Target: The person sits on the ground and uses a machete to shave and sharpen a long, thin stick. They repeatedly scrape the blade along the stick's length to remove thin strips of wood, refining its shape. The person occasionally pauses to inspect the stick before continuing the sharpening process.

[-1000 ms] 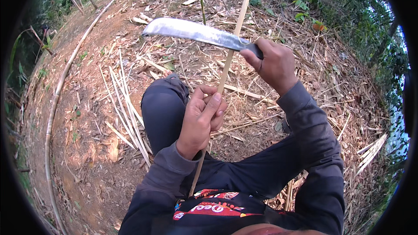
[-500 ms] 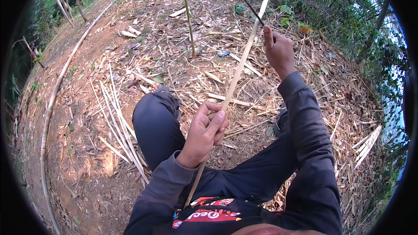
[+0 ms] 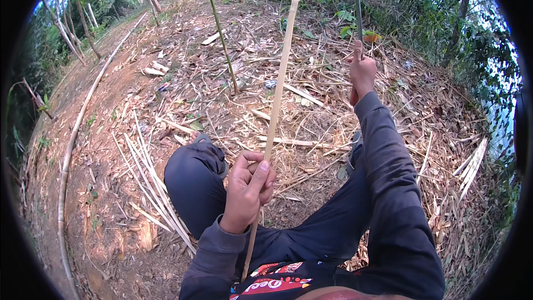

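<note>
My left hand is closed around a long pale strip, thumb pressed along its near face and fingers curled in behind it. The strip rises in front of me, leaning a little to the right, and runs up to the top edge of my view; below my fist it carries on down over my lap to my dark printed shirt. My right hand is out ahead on the other side, arm stretched, wrapped round the handle end of a machete. The blade points upward and I see it nearly edge-on, as a thin dark line, well apart from the strip.

I sit on the ground with my legs bent, my left knee just beside the left forearm. To the left of that knee lies a loose bundle of pale strips, and farther left a long pole stretches away over bare reddish soil. A green stem stands at a slant ahead of me. Dry litter covers the ground in front, and another small cluster of split pieces lies off to the far right.
</note>
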A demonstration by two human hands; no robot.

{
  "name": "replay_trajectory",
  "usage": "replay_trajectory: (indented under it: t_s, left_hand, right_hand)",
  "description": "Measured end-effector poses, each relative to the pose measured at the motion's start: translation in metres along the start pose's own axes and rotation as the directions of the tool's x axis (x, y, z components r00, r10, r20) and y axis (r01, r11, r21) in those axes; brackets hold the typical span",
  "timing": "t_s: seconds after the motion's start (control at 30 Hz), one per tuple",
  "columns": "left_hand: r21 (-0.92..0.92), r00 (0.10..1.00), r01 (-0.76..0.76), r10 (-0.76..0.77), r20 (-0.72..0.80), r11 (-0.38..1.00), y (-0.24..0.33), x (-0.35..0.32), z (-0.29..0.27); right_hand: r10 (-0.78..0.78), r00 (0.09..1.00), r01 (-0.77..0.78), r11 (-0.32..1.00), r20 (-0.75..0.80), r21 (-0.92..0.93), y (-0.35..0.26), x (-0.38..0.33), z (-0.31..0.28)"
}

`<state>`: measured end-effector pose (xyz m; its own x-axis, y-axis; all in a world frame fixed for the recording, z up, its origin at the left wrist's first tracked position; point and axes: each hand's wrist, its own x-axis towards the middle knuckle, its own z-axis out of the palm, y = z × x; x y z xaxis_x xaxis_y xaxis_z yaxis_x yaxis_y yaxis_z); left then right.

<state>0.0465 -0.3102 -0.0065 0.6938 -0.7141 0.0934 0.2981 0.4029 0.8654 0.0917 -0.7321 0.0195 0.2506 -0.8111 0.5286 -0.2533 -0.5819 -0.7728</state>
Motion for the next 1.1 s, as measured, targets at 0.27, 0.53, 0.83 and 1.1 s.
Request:
replay_trajectory:
  t_s: [0.27,0.53,0.83,1.1]
  left_hand:
    - [0.073,0.982,-0.092,0.102,-0.156,0.993,0.054,0.005,-0.014]
    - [0.385,0.937,-0.156,0.260,-0.234,0.910,0.134,-0.031,-0.032]
    - [0.495,0.985,0.064,0.026,-0.172,0.866,0.022,-0.099,-0.021]
    - [0.670,0.991,0.105,-0.021,-0.132,0.735,0.001,-0.114,-0.047]
  right_hand:
    - [0.172,0.929,-0.314,0.835,0.328,0.452,-0.050,-0.039,0.001]
    - [0.120,0.883,-0.369,0.774,0.454,0.514,-0.077,-0.056,0.001]
    - [-0.004,0.468,-0.847,0.283,0.884,0.450,-0.159,-0.147,-0.028]
    - [0.028,0.448,-0.842,0.349,0.893,0.412,-0.149,-0.155,-0.041]
